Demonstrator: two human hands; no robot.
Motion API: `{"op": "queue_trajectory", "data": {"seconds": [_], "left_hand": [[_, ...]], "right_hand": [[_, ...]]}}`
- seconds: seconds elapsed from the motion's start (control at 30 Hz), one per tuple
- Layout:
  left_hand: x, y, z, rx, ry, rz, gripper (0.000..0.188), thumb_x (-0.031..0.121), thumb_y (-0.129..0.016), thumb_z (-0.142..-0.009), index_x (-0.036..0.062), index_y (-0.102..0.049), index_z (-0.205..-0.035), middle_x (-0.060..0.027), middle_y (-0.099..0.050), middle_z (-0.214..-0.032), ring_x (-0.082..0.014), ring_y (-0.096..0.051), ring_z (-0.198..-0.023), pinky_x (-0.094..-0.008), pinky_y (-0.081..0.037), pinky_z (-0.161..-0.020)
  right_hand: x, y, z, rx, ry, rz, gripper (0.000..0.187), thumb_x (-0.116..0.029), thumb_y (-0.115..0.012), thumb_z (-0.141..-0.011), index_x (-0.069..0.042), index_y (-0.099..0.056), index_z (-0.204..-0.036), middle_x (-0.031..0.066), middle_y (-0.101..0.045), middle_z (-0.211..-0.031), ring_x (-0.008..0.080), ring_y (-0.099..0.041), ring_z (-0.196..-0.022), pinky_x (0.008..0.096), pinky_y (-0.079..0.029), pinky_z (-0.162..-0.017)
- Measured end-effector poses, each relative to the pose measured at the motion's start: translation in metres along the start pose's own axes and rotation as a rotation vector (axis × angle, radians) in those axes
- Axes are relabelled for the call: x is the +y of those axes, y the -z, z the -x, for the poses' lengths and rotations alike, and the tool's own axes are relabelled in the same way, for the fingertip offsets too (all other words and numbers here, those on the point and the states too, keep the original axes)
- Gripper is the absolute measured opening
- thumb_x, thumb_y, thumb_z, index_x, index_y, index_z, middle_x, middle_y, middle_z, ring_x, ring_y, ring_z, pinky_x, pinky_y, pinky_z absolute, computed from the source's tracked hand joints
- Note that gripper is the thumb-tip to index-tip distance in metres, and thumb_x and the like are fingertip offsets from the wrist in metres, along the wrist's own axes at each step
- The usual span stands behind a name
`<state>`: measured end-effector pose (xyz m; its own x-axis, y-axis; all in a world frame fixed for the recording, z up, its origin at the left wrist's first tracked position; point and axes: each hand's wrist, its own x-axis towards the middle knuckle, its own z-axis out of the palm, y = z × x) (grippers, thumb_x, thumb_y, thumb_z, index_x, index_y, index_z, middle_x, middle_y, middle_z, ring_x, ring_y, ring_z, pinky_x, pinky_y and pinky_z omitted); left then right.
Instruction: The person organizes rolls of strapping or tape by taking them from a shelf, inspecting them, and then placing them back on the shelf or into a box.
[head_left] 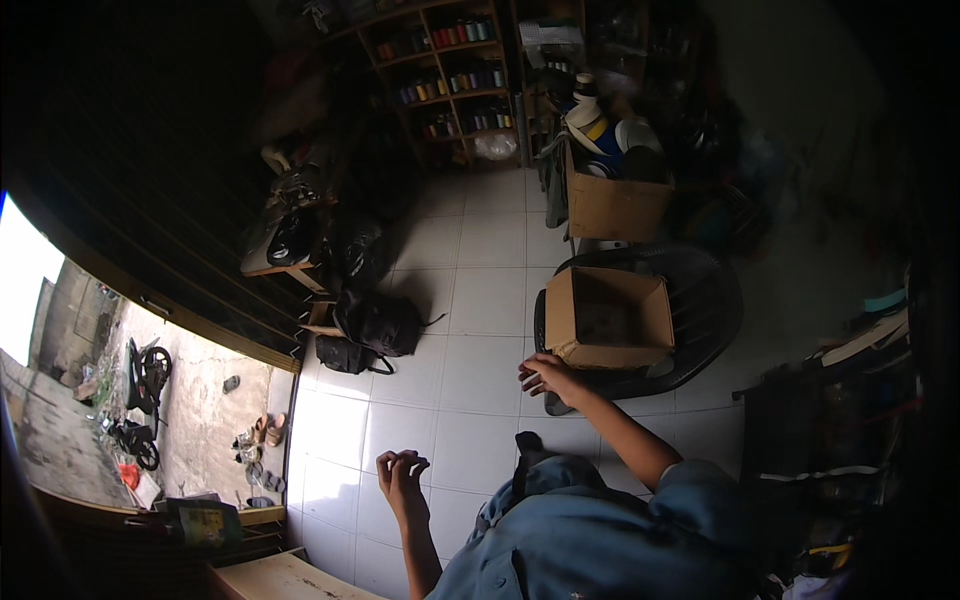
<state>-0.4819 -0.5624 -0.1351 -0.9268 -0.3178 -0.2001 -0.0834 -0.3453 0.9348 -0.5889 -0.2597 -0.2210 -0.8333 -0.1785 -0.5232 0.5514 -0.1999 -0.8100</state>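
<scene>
My right hand (548, 378) reaches forward with its fingers loosely stretched and apart, holding nothing I can see. It is nearest to an open cardboard box (610, 355), just past the fingertips' right side. The box sits on the seat of a black plastic chair (705, 320), and its inside is in shadow. My left hand (402, 478) is raised over the tiled floor with its fingers curled in. Something small and dark shows at those fingertips; whether it is a thing or shadow is too unclear to tell.
Beyond the chair stands a fuller cardboard box (618, 208) with cones and rolls. Black bags (380, 322) lie on the floor to the left. Shelves of thread spools (465, 80) line the back. An open doorway at left shows shoes (268, 430) outside. A pale tabletop (290, 578) is near.
</scene>
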Motion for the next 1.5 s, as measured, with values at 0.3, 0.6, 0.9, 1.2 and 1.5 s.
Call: {"op": "queue_trajectory", "data": {"seconds": [0.3,0.6,0.9,1.2,1.5], "left_hand": [[-0.004,-0.027,-0.187,0.079,0.042,0.037,0.011,0.007,-0.053,-0.088,0.01,-0.045,-0.095,-0.0091,-0.059,-0.09,-0.0189,-0.06,-0.079,-0.0333,-0.05,-0.073],[0.013,-0.118,-0.414,-0.264,0.141,-0.083,0.006,0.007,-0.051,-0.088,0.0092,-0.047,-0.092,-0.0083,-0.058,-0.087,-0.018,-0.061,-0.077,-0.0322,-0.05,-0.071],[0.018,-0.277,-0.579,-0.799,0.251,-0.253,0.002,0.008,-0.047,-0.086,0.0078,-0.048,-0.088,-0.0123,-0.062,-0.093,-0.0197,-0.061,-0.081,-0.0305,-0.049,-0.072],[-0.046,-0.445,-0.632,-0.822,0.381,-0.311,0.012,0.016,-0.05,-0.091,0.0048,-0.052,-0.096,-0.0135,-0.062,-0.093,-0.0216,-0.062,-0.082,-0.033,-0.05,-0.074],[-0.112,-0.642,-0.681,-1.259,0.461,-0.445,0.027,0.022,-0.046,-0.095,0.0024,-0.05,-0.113,-0.0143,-0.062,-0.096,-0.0202,-0.062,-0.083,-0.0309,-0.049,-0.074]], "right_hand": [[-0.125,-0.03,-0.157,-0.09,0.2,0.277,0.027,-0.03,-0.053,-0.092,-0.005,-0.058,-0.099,0.0068,-0.064,-0.089,0.0148,-0.064,-0.075,0.0272,-0.05,-0.063],[-0.153,0.031,-0.278,0.302,0.005,0.122,0.026,-0.032,-0.056,-0.089,-0.008,-0.059,-0.098,0.0044,-0.064,-0.086,0.0131,-0.064,-0.07,0.027,-0.05,-0.059],[-0.186,0.097,-0.319,0.585,0.123,-0.083,0.027,-0.031,-0.055,-0.092,-0.007,-0.058,-0.104,0.0049,-0.063,-0.09,0.0155,-0.064,-0.076,0.0293,-0.051,-0.065],[-0.237,0.227,-0.366,0.931,0.209,-0.369,0.033,-0.029,-0.056,-0.088,-0.001,-0.057,-0.107,0.0126,-0.064,-0.093,0.0223,-0.066,-0.077,0.0333,-0.052,-0.066],[-0.305,0.277,-0.419,0.944,0.322,-0.39,0.032,-0.025,-0.051,-0.094,0.0,-0.054,-0.115,0.012,-0.064,-0.098,0.0205,-0.064,-0.08,0.0313,-0.051,-0.071]]}}
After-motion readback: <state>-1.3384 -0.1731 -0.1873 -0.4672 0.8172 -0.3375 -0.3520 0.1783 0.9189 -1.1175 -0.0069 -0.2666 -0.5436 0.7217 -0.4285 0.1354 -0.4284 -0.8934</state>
